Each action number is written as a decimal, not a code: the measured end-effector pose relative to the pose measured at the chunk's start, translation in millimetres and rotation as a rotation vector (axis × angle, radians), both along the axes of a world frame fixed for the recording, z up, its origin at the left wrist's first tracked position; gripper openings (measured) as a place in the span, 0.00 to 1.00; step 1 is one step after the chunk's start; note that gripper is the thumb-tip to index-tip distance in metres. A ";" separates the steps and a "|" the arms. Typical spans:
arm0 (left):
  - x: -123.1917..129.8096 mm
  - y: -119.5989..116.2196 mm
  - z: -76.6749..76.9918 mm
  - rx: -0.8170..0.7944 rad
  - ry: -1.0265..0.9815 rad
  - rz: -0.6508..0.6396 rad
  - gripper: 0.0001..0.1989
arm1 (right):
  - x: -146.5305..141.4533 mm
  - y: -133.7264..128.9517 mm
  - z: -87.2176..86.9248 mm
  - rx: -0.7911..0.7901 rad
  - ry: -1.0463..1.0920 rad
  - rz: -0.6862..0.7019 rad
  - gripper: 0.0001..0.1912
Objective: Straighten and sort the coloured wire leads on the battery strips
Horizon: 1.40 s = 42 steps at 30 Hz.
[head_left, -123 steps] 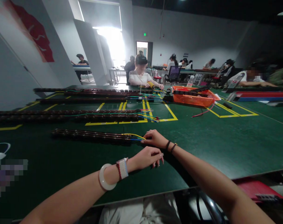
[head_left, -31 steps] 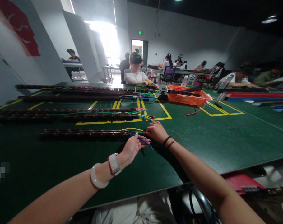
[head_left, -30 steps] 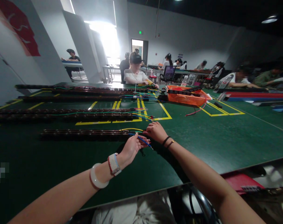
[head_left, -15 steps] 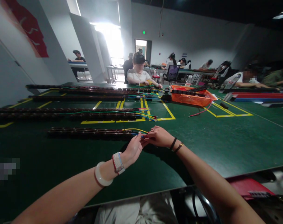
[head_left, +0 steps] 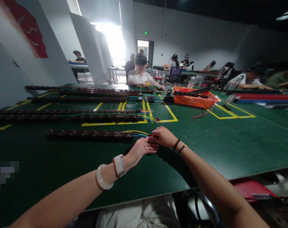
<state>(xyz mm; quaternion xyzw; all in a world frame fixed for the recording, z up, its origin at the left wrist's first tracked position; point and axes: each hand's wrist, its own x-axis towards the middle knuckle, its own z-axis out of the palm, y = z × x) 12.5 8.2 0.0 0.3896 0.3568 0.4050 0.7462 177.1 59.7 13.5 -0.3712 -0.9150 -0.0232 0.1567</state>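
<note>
My right hand (head_left: 163,136) is closed, with thumb and fingers pinched around the ends of the wires (head_left: 138,135), where a bit of red shows. These yellow, blue and green wires come out of the right end of a long, dark, ribbed cable bundle (head_left: 87,135) lying on the table. Just below the wire ends is my left hand (head_left: 141,149), palm turned up and fingers stretched out flat beneath my right hand. Its thumb points up beside the wires; whether it touches them I cannot tell. The very tips of the wires are hidden by my right fingers.
More dark cable bundles (head_left: 106,117) with loose coloured ends lie across the green table (head_left: 217,145), marked with yellow tape. An orange basket (head_left: 193,101) stands behind, holding black parts, with a red wire (head_left: 203,115) hanging out. A person (head_left: 140,74) works at the far side.
My left fingers have opened out from the wires and now lie flat, palm up. My right hand keeps its pinch on the wire ends, hardly moved.
</note>
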 end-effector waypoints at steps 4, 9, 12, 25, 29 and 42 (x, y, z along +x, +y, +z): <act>0.0 -4.9 -1.6 0.118 0.112 -0.115 0.19 | -0.5 2.6 -6.8 -0.055 -0.028 0.016 0.09; 0.0 -7.7 -4.5 0.227 0.176 -0.161 0.20 | -2.0 4.8 -9.4 -0.013 0.079 -0.045 0.13; -0.2 -7.1 -3.4 0.224 0.173 -0.155 0.18 | -0.7 8.4 -9.1 0.016 0.286 -0.106 0.19; 0.6 -9.0 0.3 0.196 0.118 -0.093 0.12 | -18.7 15.7 -26.2 -0.218 0.241 -0.086 0.09; 0.3 -9.9 0.6 0.164 0.018 0.005 0.13 | -17.2 16.8 -24.2 -0.228 0.239 -0.041 0.06; -0.4 -1.8 -0.1 -0.070 -0.086 0.299 0.15 | -26.5 3.7 -18.0 0.046 0.230 -0.027 0.08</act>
